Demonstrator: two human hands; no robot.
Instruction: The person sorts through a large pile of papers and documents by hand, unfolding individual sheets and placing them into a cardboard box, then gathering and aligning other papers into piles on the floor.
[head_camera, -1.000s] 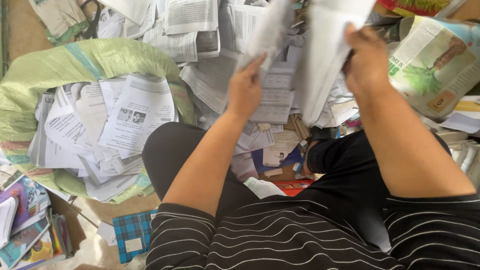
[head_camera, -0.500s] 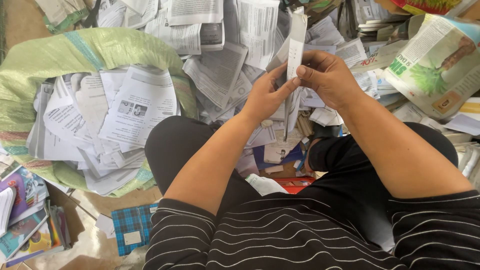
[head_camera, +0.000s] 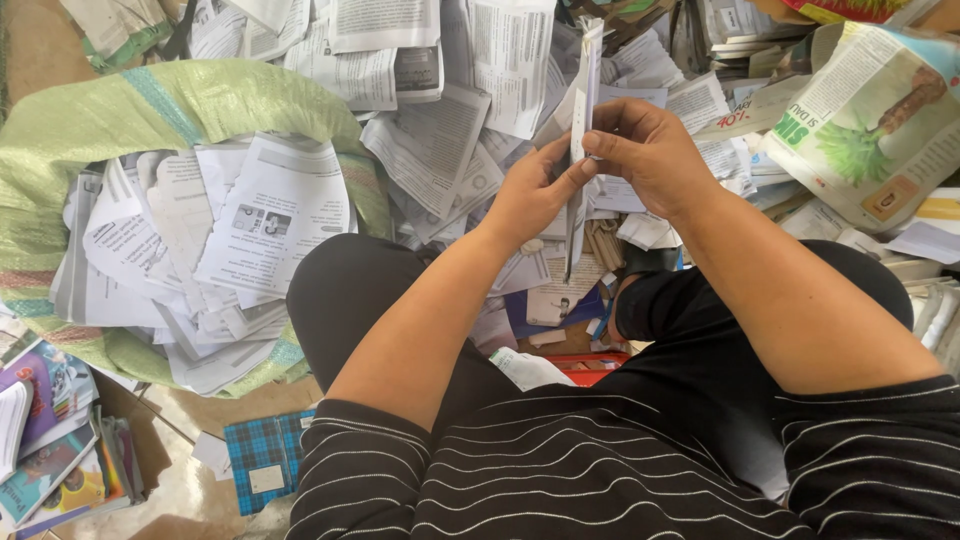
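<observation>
Both hands have come together since a second ago, when they were spread apart with loose sheets raised high; half a second ago they had already met on the thin sheaf, and the grip has changed little since. At present the left hand (head_camera: 528, 195) and the right hand (head_camera: 650, 155) pinch a thin, edge-on sheaf of white printed paper sheets (head_camera: 580, 120), held upright in front of the person's black-trousered knees. Left hand: fingers curled close, thumb and fingertips pressed on the sheaf's near edge. Right hand: thumb and forefinger closed on the same edge slightly higher, other fingers folded behind. Neither hand holds anything else. The sheaf hangs above the loose heap of printed pages on the floor, to the right of the green woven plastic sack (head_camera: 180, 110) stuffed with paper. In my judgement the pages are being parted at the edge; this is done best with a light pinch, thumbs sliding against one another, the sheaf kept vertical so that sheets do not buckle or tear.
</observation>
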